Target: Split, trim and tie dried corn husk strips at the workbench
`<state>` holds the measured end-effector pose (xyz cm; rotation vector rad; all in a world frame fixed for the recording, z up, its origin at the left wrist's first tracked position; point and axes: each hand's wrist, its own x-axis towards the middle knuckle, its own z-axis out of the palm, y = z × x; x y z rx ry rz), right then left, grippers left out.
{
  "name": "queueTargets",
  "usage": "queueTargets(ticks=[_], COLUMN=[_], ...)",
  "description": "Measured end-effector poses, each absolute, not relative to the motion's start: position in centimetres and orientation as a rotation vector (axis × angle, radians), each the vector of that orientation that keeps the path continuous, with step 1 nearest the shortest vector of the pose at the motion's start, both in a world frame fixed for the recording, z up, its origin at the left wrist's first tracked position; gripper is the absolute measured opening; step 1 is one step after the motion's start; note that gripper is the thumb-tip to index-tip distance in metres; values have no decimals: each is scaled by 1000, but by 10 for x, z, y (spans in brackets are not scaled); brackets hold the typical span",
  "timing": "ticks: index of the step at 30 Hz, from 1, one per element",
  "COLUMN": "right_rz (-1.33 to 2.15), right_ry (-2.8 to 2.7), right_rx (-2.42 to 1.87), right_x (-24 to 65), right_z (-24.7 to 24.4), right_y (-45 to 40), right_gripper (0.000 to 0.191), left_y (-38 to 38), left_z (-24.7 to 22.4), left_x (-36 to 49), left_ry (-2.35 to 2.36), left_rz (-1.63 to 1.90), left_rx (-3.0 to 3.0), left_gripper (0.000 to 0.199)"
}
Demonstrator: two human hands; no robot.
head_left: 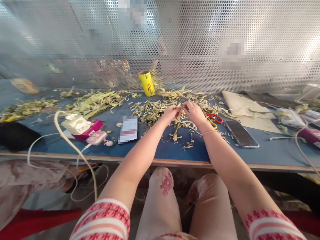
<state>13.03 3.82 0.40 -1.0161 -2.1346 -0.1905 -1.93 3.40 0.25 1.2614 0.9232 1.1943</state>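
Observation:
Over a heap of dry, yellow-green plant strips [147, 111], my left hand [172, 112] and my right hand [193, 111] meet with their fingertips almost touching. Both are closed in a pinch. Whatever sits between the fingers is small and mostly hidden; pale plant shreds show right around it. Scissors with red and yellow handles [214, 118] lie beside my right wrist, partly covered by it. Below my hands a loose tuft of shreds [175, 136] rests on the blue table [160, 150].
A yellow tube [147, 84] stands at the back by the perforated metal panel [190, 50]. One phone [128, 130] lies left, a dark phone [241, 134] right. Further left are a power strip [77, 125] with cables and another plant heap [97, 102]. Cardboard [247, 106] lies right.

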Motion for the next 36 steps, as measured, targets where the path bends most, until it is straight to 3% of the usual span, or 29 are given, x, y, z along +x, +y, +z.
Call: queueTargets(ticks=[5, 18, 29, 36], right_rz=[-178, -154, -355, -165], right_ry=[-2120, -2132, -2283, -2200], right_rx=[-1017, -973, -1020, -1033], right_x=[130, 131, 132, 131], right_z=[5, 3, 9, 7], right_y=[37, 39, 35, 35], right_gripper=[11, 15, 20, 18], left_y=[35, 26, 29, 27], left_z=[2, 10, 7, 9], left_x=[-19, -18, -19, -19], left_ry=[959, 1008, 950, 950], left_rz=[1244, 1176, 1148, 1174], left_rx=[1236, 1182, 1115, 1098], left_gripper=[12, 20, 20, 17])
